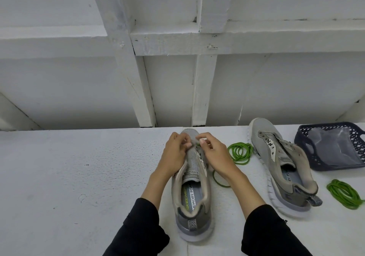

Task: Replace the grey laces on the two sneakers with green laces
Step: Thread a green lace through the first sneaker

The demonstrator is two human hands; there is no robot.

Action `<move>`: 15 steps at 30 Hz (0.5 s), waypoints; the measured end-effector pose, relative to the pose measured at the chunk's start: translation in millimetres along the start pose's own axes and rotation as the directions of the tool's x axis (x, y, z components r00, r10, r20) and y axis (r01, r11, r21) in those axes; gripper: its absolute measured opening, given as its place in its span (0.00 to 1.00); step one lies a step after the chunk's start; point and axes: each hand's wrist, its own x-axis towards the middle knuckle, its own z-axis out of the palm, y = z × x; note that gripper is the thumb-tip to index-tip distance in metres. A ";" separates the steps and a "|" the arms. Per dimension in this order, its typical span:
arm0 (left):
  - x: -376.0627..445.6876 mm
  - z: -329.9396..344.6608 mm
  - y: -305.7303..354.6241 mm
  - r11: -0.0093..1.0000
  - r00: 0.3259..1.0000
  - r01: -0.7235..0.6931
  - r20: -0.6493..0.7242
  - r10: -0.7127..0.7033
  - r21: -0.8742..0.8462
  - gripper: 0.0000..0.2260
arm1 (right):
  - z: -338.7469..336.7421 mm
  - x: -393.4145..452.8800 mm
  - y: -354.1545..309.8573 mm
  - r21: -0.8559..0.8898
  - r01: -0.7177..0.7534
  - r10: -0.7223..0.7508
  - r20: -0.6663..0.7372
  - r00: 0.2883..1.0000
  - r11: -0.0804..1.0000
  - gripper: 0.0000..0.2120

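Sleeves (138,234), black, fill the lower centre, nearest the lens; forearms run up from them to the work.

Bench (69,176), white, spans the lower half; white framed wall behind it.

Near sneaker (192,202), grey, lower centre, heel toward the lens, toe away. No grey lace seen on it. Second sneaker (280,169), right of centre, angled, eyelets bare, no lace at all.

Basket (302,137), dark blue, far right, clear plastic inside.

Green lace: one strand is at the near sneaker's lowest eyelets, its slack looping over the bench to a coil (240,153) between the two sneakers. A second coil (343,193) lies at lower right, beside the second sneaker's heel.

Left hand (175,153): fingers curled at the toe end of the eyelet row, apparently pinching lace or eyelet edge; exact hold hidden. Right hand (215,153): thumb and forefinger pinch the green strand at the same spot.

Judgement: first crossing being threaded. Do well by evening both ends before moving up, keeping the lace untwisted, and feeding the tip straight through each eyelet while the left steadies the flap.
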 end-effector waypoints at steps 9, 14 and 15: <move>-16.7 -3.8 -12.6 0.879 0.974 0.118 -0.116 -0.192 -0.462 0.04 | 9.5 11.4 -12.9 -0.110 -0.014 0.016 0.020 1.000 0.994 0.08; -19.6 4.8 -7.1 0.943 0.947 0.157 -0.226 -0.227 -0.293 0.08 | 0.5 8.2 -34.6 0.164 -0.033 0.040 -0.042 0.998 0.986 0.13; -19.1 5.5 -6.0 0.950 0.942 0.163 -0.243 -0.230 -0.267 0.08 | -4.3 6.8 -44.5 0.251 -0.002 0.023 -0.078 0.997 0.968 0.13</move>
